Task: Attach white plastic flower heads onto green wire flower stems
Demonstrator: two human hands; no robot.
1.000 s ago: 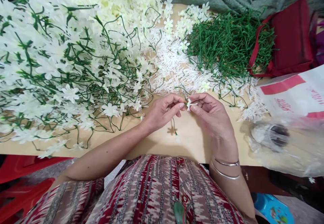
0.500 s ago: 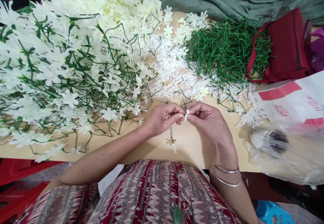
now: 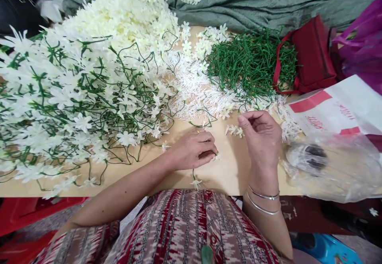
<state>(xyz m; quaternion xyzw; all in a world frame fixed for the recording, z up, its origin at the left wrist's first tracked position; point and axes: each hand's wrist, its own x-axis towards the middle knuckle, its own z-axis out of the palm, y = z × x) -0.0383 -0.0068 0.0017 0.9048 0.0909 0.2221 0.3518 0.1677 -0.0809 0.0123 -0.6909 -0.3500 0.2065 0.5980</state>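
Observation:
My left hand (image 3: pixel 193 149) is closed over the middle of the table (image 3: pixel 221 176), its fingertips pinching a green stem. A small white flower end (image 3: pixel 217 157) pokes out at the fingertips, and another white flower (image 3: pixel 196 183) hangs on a stem below the hand. To the right, my right hand (image 3: pixel 261 134) is raised with thumb and fingertips together; whatever is between them is too small to make out. Several small white blossoms (image 3: pixel 234 130) lie just left of it. Beyond both hands are scattered white stamens (image 3: pixel 193 92) and a green stem pile (image 3: pixel 244 63).
A large heap of white flowers with green stems (image 3: pixel 83 92) covers the left side. At the right are a red bag (image 3: pixel 313 57), a purple bag (image 3: pixel 362 45), a white and red paper bag (image 3: pixel 328 104) and a clear plastic bag (image 3: pixel 337 172). Grey-green cloth (image 3: pixel 232 9) lies behind.
My hands have moved apart, the right one away to the right, while the left has turned palm down and keeps the stem. The camera view has shifted, showing more of the wall behind.

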